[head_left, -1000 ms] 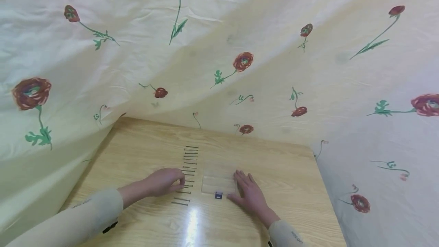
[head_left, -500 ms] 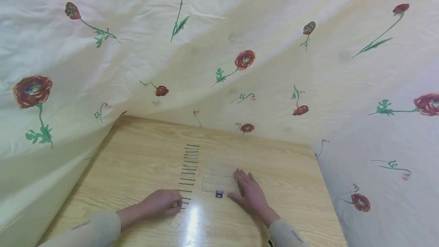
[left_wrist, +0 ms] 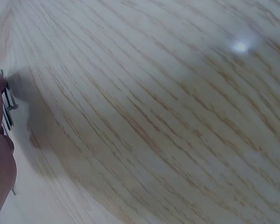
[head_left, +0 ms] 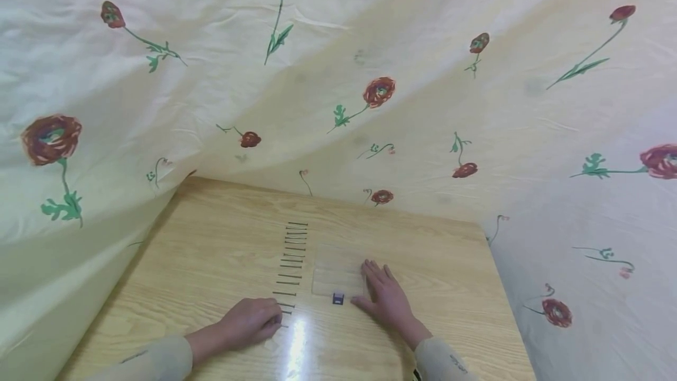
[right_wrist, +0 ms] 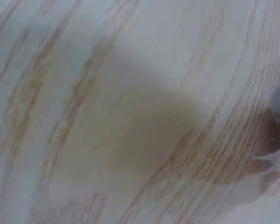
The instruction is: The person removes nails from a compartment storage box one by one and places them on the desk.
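Observation:
A column of several thin dark nails (head_left: 288,276) lies on the wooden table, each placed crosswise. At the near end of this column is my left hand (head_left: 251,323), its fingers curled and pinching a nail (head_left: 284,326) whose end sticks out past the fingertips. In the left wrist view, a few nails (left_wrist: 9,105) show beside the fingertips at the left edge. My right hand (head_left: 388,303) lies with extended fingers against the right side of a clear plastic box (head_left: 338,272). A small blue clasp (head_left: 338,298) sits at the box's near edge.
The light wooden table (head_left: 449,269) carries a bright light reflection near its front. A flowered cloth (head_left: 328,75) hangs around the back and both sides of the table.
My left hand has moved from the middle of the column down to its near end, and the nearest nail has shifted slightly toward me. My right hand stays at the box.

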